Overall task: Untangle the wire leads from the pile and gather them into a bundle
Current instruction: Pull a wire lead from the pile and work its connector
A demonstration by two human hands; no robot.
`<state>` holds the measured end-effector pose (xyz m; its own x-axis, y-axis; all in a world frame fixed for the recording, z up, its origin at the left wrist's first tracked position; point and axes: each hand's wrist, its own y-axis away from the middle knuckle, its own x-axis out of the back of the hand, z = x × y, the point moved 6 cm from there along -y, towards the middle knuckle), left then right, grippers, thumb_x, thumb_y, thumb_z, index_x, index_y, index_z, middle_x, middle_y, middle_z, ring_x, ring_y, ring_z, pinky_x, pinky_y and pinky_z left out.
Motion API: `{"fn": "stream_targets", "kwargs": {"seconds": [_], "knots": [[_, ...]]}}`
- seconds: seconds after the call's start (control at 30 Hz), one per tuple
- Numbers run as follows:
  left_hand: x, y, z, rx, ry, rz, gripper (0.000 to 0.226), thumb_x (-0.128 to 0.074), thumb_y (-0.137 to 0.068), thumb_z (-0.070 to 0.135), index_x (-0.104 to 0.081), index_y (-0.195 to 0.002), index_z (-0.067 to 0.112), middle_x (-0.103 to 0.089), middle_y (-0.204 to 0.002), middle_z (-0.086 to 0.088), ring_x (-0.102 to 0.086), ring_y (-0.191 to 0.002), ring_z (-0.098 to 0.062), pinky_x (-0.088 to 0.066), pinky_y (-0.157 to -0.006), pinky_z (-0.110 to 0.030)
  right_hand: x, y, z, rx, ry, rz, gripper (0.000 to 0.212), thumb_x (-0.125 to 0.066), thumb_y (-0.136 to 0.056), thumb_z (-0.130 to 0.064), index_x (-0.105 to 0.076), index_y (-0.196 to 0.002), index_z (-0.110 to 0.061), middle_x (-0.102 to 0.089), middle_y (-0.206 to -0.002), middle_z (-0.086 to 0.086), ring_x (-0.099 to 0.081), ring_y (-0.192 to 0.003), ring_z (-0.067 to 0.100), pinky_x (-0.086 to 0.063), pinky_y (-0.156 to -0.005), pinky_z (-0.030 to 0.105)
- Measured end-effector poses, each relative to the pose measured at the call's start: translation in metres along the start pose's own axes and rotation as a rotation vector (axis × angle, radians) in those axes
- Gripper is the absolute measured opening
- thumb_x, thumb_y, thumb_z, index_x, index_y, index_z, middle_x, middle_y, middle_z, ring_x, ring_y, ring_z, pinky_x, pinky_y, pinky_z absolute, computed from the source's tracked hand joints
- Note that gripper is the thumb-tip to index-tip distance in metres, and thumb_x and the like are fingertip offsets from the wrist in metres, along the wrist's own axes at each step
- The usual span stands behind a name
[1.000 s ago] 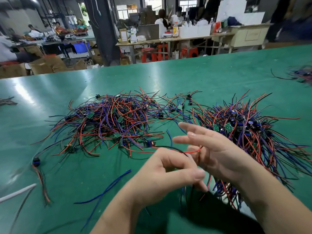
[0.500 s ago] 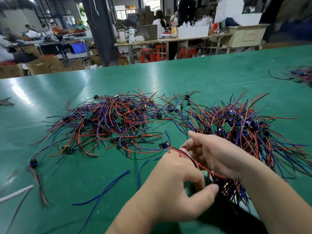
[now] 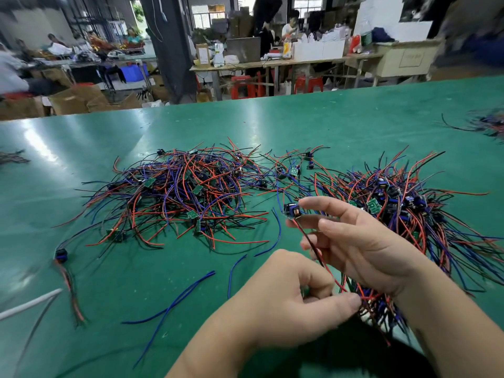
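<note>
- Tabletop (image 3: pixel 109 282): green, with one tangled pile (image 3: pixel 185 192) of red, blue and black wires at centre left and a second heap (image 3: pixel 409 203) at right.
- Lead (image 3: pixel 313 242): red and black, held off the tabletop between both hands, in front of the heap.
- Long axis: diagonal. The blue component (image 3: pixel 290 210) end points up, away and left; the wire end runs down, near and right.
- Right hand (image 3: pixel 362 249): fingertips closed on the component end, fingers curled, wire crossing them.
- Left hand (image 3: pixel 286 301): curled, thumb and forefinger pinching the lower end of the lead.
- Hands close together, thumb tip of the left just beside the heel of the right.
- Bundle (image 3: pixel 379 306): gathered wires fan out below the right palm; the lead's lower end meets them. Grip on the bundle hidden, cannot tell.
- Loose blue wires (image 3: pixel 177 301) lie left of the left hand.
</note>
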<state>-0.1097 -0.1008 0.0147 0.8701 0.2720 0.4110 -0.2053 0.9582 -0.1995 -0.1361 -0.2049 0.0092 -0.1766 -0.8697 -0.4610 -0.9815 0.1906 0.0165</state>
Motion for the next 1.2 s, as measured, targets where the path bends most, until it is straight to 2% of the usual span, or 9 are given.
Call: {"fn": "stream_targets", "kwargs": {"seconds": [0.2,0.33,0.4,0.47,0.6,0.73,0.87,0.97,1.2], "knots": [[0.01,0.0,-0.026,0.251,-0.038,-0.057,0.021,-0.053,-0.064,0.027,-0.062,-0.056,0.01,-0.068,-0.072,-0.021,-0.06,-0.064,-0.031,-0.052,-0.07,-0.046,-0.006,0.004,-0.001,0.062,0.026,-0.046,0.046,-0.072,-0.056,0.003,-0.075,-0.098,-0.013,-0.072,-0.105,0.006,-0.071,-0.077,0.02,-0.056,-0.067,0.023],[0.038,-0.004,-0.052,0.599,0.308,0.25,0.019,-0.051,-0.082,0.011,-0.059,-0.064,0.011,-0.068,-0.056,-0.008,-0.061,-0.043,-0.022,-0.049,-0.055,-0.025,-0.008,0.007,-0.004,0.098,0.075,-0.055,0.051,-0.073,-0.055,0.012,-0.075,-0.101,-0.01,-0.072,-0.105,0.008,-0.071,-0.075,0.016,-0.054,-0.066,0.018],[0.054,-0.002,-0.054,0.524,0.459,0.46,0.031,-0.049,-0.094,0.028,-0.064,-0.075,0.009,-0.071,-0.063,-0.008,-0.065,-0.051,-0.02,-0.05,-0.055,-0.021,-0.01,0.007,-0.002,0.088,0.138,-0.065,0.048,-0.073,-0.059,0.009,-0.073,-0.104,-0.01,-0.074,-0.096,0.01,-0.071,-0.077,0.017,-0.053,-0.069,0.017],[0.064,-0.001,-0.045,0.379,0.483,0.599,0.038,-0.054,-0.084,0.048,-0.067,-0.075,0.014,-0.072,-0.072,-0.005,-0.066,-0.064,-0.017,-0.052,-0.065,-0.027,-0.013,0.007,0.004,0.046,0.222,-0.088,0.046,-0.076,-0.063,0.007,-0.072,-0.107,-0.007,-0.073,-0.098,0.011,-0.071,-0.083,0.02,-0.052,-0.072,0.018],[0.062,0.003,-0.041,0.269,0.421,0.642,0.019,-0.067,-0.077,0.03,-0.069,-0.084,0.012,-0.072,-0.076,-0.005,-0.064,-0.071,-0.016,-0.052,-0.069,-0.028,-0.016,0.003,0.011,0.006,0.297,-0.039,0.021,-0.071,-0.08,-0.012,-0.068,-0.1,-0.011,-0.069,-0.108,0.008,-0.068,-0.09,0.027,-0.054,-0.07,0.027],[0.055,-0.001,-0.042,0.329,0.637,0.541,0.013,-0.062,-0.082,0.017,-0.072,-0.078,0.011,-0.073,-0.074,-0.007,-0.066,-0.061,-0.014,-0.054,-0.066,-0.026,0.003,-0.002,0.009,-0.024,0.221,0.22,0.033,-0.057,-0.075,-0.034,-0.064,-0.096,-0.009,-0.062,-0.078,0.008,-0.056,-0.062,0.017,-0.047,-0.058,0.027],[0.033,-0.002,-0.035,0.368,0.655,0.23,0.021,-0.068,-0.067,0.034,-0.075,-0.072,0.015,-0.07,-0.069,-0.005,-0.064,-0.055,-0.012,-0.052,-0.058,-0.02,-0.001,-0.003,0.013,-0.016,0.217,0.144,0.029,-0.062,-0.075,-0.029,-0.074,-0.092,-0.009,-0.055,-0.073,0.011,-0.043,-0.061,0.017,-0.037,-0.057,0.022],[0.023,0.0,-0.032,0.386,0.639,0.114,0.015,-0.073,-0.077,0.029,-0.076,-0.069,0.017,-0.07,-0.065,-0.004,-0.063,-0.054,-0.01,-0.053,-0.057,-0.02,-0.001,-0.003,0.009,0.034,0.174,0.134,0.016,-0.064,-0.074,-0.025,-0.074,-0.076,-0.012,-0.049,-0.064,0.009,-0.044,-0.055,0.014,-0.038,-0.053,0.02],[0.004,0.006,-0.021,0.366,0.546,-0.179,0.011,-0.068,-0.078,0.023,-0.077,-0.078,0.017,-0.072,-0.068,0.0,-0.066,-0.059,-0.01,-0.053,-0.061,-0.02,0.064,0.0,-0.019,0.158,-0.331,0.557,0.015,-0.055,-0.089,-0.022,-0.062,-0.082,-0.011,-0.047,-0.054,-0.004,-0.042,-0.04,0.004,-0.039,-0.04,0.015]]}}
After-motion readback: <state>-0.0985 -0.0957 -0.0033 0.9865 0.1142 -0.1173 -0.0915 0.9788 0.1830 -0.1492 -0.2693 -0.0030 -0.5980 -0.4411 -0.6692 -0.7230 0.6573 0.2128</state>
